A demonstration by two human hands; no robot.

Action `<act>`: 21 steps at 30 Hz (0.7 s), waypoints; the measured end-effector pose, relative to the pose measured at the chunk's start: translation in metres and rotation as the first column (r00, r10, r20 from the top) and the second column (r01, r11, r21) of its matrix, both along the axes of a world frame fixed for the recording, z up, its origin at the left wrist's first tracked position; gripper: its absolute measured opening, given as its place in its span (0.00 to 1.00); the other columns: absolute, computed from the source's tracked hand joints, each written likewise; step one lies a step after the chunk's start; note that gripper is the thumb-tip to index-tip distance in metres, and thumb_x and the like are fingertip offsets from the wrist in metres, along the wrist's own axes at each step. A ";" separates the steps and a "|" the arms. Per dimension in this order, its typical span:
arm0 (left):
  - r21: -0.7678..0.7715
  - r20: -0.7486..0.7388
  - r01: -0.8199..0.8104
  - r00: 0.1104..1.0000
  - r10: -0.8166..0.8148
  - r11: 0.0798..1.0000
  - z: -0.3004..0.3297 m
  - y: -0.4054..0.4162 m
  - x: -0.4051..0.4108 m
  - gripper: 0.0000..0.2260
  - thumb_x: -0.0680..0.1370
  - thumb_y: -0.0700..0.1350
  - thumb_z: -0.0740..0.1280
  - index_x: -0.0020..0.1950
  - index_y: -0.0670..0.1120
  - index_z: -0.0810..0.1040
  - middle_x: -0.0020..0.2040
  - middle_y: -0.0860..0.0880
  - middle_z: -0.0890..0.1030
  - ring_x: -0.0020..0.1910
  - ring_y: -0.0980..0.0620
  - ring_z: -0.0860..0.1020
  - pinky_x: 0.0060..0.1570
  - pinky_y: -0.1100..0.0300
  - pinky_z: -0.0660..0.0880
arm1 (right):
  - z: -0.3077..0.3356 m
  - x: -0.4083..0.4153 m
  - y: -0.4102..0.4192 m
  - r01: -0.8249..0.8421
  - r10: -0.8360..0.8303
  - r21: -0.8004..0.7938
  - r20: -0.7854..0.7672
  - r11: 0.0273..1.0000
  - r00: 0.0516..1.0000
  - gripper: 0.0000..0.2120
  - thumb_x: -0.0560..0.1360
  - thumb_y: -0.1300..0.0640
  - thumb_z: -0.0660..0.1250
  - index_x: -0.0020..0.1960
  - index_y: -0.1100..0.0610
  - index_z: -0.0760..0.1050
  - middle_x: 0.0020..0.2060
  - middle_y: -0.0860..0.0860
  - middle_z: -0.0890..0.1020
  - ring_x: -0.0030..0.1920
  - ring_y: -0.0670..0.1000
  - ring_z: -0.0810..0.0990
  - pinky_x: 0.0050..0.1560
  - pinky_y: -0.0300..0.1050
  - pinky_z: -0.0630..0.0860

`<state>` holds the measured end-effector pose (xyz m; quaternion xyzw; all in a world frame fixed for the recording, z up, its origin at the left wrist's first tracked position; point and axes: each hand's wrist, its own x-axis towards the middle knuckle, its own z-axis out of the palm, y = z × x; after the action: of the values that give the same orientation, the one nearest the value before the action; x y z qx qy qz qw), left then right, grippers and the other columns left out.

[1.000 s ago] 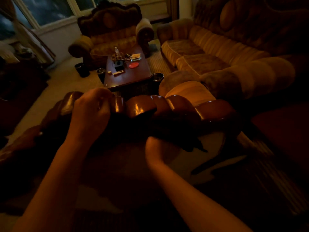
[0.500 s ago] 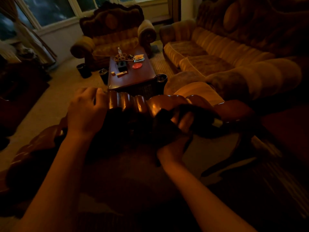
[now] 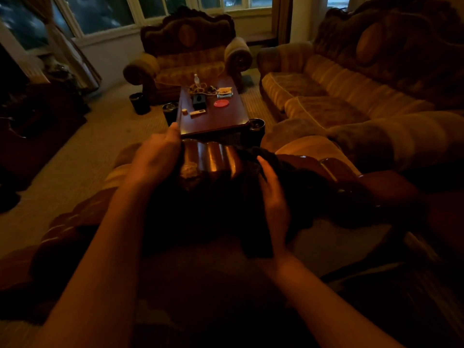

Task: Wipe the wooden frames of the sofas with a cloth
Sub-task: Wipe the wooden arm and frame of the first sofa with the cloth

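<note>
Dark cloth (image 3: 253,159) now up on frame (image 3: 213,156) top w/ right hand (image 3: 273,197)

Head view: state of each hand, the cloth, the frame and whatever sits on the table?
Left hand: resting on the frame, fingers over its top.
Right hand: holding the cloth.
Cloth: dark, bunched against the frame.
Frame: glossy.
Bottle: upright on the table.

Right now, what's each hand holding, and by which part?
Right hand holds the dark cloth, fingers on the bunched part against the carved wooden frame. Left hand rests on the frame's top edge; whether it grips can't be told.
</note>
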<state>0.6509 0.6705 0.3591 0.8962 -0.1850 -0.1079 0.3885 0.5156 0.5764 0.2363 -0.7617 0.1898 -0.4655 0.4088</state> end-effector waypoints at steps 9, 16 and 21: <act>-0.073 -0.094 0.360 0.926 -0.366 0.930 0.001 0.018 0.020 0.27 0.83 0.55 0.45 0.62 0.38 0.75 0.61 0.34 0.76 0.61 0.38 0.74 0.65 0.42 0.67 | 0.021 0.058 0.065 -0.006 0.027 -0.466 0.039 0.885 0.999 0.20 0.83 0.49 0.46 0.71 0.55 0.59 0.72 0.53 0.61 0.75 0.50 0.55 0.73 0.51 0.59; 0.034 0.055 0.569 0.820 -0.570 0.822 0.001 0.060 0.045 0.19 0.84 0.50 0.48 0.65 0.43 0.72 0.56 0.44 0.75 0.55 0.45 0.74 0.57 0.50 0.69 | 0.035 0.059 0.032 0.564 -0.619 0.273 0.203 0.780 0.758 0.24 0.81 0.50 0.50 0.70 0.63 0.66 0.67 0.56 0.72 0.66 0.48 0.69 0.68 0.44 0.65; 0.273 0.109 0.510 0.826 -0.553 0.816 -0.032 0.106 0.070 0.21 0.83 0.56 0.47 0.70 0.50 0.67 0.63 0.47 0.75 0.59 0.48 0.73 0.60 0.51 0.68 | -0.024 0.101 0.107 0.622 -0.694 0.389 0.068 0.680 0.716 0.20 0.82 0.59 0.51 0.72 0.62 0.61 0.71 0.57 0.64 0.73 0.51 0.61 0.72 0.48 0.61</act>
<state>0.7209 0.7769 0.3269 0.8534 -0.4497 -0.1504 0.2165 0.6165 0.6835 0.2122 -0.5055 0.4848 -0.6194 0.3546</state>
